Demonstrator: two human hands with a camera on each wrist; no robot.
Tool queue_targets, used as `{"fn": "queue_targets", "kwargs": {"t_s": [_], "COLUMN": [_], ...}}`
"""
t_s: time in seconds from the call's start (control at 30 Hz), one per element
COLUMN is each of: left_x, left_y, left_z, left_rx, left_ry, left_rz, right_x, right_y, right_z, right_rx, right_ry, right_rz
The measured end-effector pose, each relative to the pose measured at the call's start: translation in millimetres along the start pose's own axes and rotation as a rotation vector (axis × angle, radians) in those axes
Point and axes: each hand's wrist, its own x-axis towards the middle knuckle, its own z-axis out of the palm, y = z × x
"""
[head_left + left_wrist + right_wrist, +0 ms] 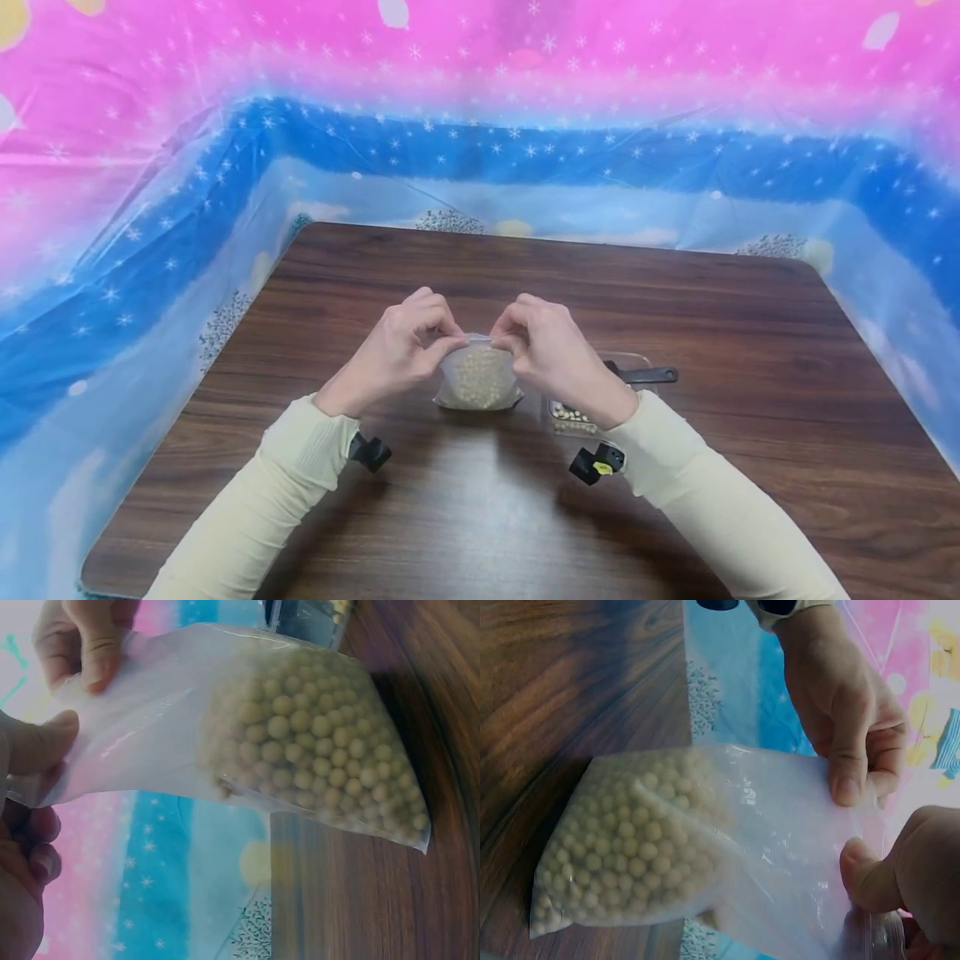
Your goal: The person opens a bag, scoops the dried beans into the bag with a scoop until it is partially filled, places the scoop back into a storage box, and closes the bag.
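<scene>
A clear plastic zip bag (480,379) with round beige beans (322,742) in its lower part stands on the table. My left hand (408,337) pinches the left end of the bag's top edge between thumb and fingers. At the right end of that edge, my right hand (543,337) pinches the plastic in the same way. The thumbs face each other with a short stretch of the edge between them. In the right wrist view the zip strip (868,930) runs by the right thumb. Whether the strip is sealed along its length cannot be told.
Behind my right wrist sits a clear container (577,432) with more beans, partly hidden by the arm. A utensil with a dark handle (652,375) lies across it. Patterned pink and blue cloth (480,158) surrounds the brown wooden table (420,267).
</scene>
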Motion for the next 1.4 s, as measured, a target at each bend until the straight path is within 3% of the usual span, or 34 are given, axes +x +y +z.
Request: {"fn": "queue_targets", "kwargs": {"t_s": [0.13, 0.33, 0.5, 0.67, 0.8, 1.1, 1.23, 1.4], "left_x": [-3.5, -7.1, -6.9, -8.6, -4.6, 0.8, 0.7, -0.6], "left_y": [-2.6, -5.8, -6.9, -5.2, -1.6, 3.0, 0.6, 0.3], "left_z": [-3.1, -7.1, -4.3, -3.9, 2.1, 10.1, 7.7, 4.3], "left_rx": [0.029, 0.084, 0.104, 0.145, 0.195, 0.1, 0.109, 0.152], "left_ry": [0.007, 0.022, 0.01, 0.035, 0.01, 0.047, 0.026, -0.054], "left_rz": [0.0, 0.019, 0.06, 0.034, 0.006, 0.023, -0.013, -0.124], "right_x": [-1.6, -4.8, -11.3, -20.0, -20.4, -15.7, -15.6, -19.2], "right_y": [0, 7, 13, 15, 15, 8, 9, 12], "right_z": [0, -5, -7, -14, -15, -9, -13, -17], "right_rx": [-0.006, -0.084, -0.087, -0.124, -0.145, -0.096, -0.122, -0.199], "right_ry": [-0.001, -0.016, 0.004, -0.016, 0.008, 0.093, 0.059, 0.02], "right_rz": [0.041, 0.009, 0.023, 0.011, -0.024, -0.033, -0.011, 0.009]}}
